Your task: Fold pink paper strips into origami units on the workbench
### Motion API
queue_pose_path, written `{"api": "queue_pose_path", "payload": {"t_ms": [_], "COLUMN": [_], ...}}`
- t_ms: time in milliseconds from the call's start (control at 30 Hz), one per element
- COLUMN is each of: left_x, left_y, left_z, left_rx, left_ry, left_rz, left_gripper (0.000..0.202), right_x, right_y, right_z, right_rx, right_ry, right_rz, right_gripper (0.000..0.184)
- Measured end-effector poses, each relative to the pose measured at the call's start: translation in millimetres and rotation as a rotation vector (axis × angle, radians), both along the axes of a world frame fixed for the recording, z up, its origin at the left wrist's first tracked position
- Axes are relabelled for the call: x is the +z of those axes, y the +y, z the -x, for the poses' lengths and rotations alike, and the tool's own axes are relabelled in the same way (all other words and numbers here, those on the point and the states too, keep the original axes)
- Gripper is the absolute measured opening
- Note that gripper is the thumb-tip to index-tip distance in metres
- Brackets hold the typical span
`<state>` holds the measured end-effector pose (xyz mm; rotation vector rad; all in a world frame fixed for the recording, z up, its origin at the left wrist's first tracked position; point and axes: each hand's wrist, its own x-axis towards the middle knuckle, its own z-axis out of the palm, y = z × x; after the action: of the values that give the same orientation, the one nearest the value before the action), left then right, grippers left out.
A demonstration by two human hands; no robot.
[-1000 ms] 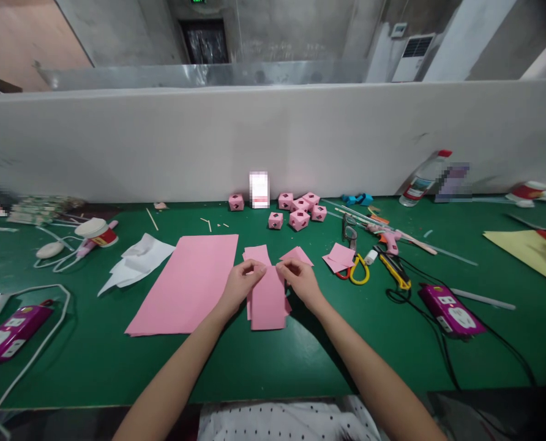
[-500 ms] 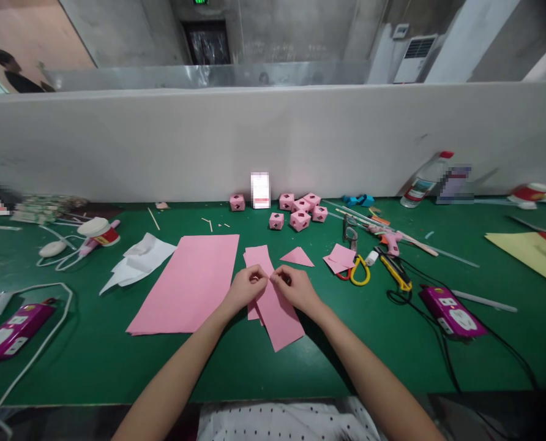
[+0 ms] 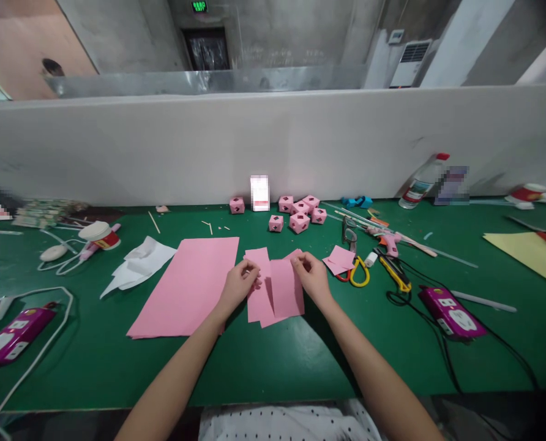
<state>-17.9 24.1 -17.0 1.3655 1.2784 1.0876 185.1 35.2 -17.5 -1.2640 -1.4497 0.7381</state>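
Observation:
My left hand pinches the upper left edge of a small stack of pink paper strips on the green table. My right hand pinches the top right corner of a separate pink paper strip that lies over the right side of that stack. Both hands have fingers closed on paper. A large pink sheet lies flat just left of my left hand. A small folded pink square rests to the right of my right hand.
Several pink paper cubes sit by the white divider. Scissors, a utility knife and a glue gun lie right. Purple power strips, white paper scraps, a tape roll and a bottle surround.
My hands have drawn apart. The strip in my right hand has swung from a slant to upright and shifted right, covering the pink triangle that showed before.

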Motion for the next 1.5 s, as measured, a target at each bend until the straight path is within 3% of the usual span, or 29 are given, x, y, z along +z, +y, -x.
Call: {"api": "queue_pose_path", "payload": {"t_ms": [233,567,867,1100,1267,1500], "left_x": [2.0,6.8,4.5,7.6,5.3,4.1], "left_y": [-5,-15,-9,-4,-5,-8], "left_z": [-7,-11,-9,4,-2,-6], "left_rx": [-0.07,-0.122,-0.057,0.056,0.013,-0.098], "left_ry": [0.146,0.294,0.306,0.22,0.137,0.139], "left_rz": [-0.172,-0.246,-0.263,-0.269,-0.24,-0.225], "left_gripper": [0.027,0.029,0.025,0.025,0.024,0.012], "right_x": [-5.9,-3.2,-2.5,-6.9,-8.1,-5.4], "right_y": [-7,-14,-10,2,-1,-14], "right_z": [18,25,23,7,17,25], "right_rx": [0.226,0.245,0.154,-0.038,0.181,0.247], "right_ry": [0.055,-0.007,-0.033,-0.012,0.237,0.057], "right_rz": [0.08,0.101,0.118,0.121,0.184,0.068], "right_gripper": [0.017,0.009,0.007,0.013,0.025,0.024]}}
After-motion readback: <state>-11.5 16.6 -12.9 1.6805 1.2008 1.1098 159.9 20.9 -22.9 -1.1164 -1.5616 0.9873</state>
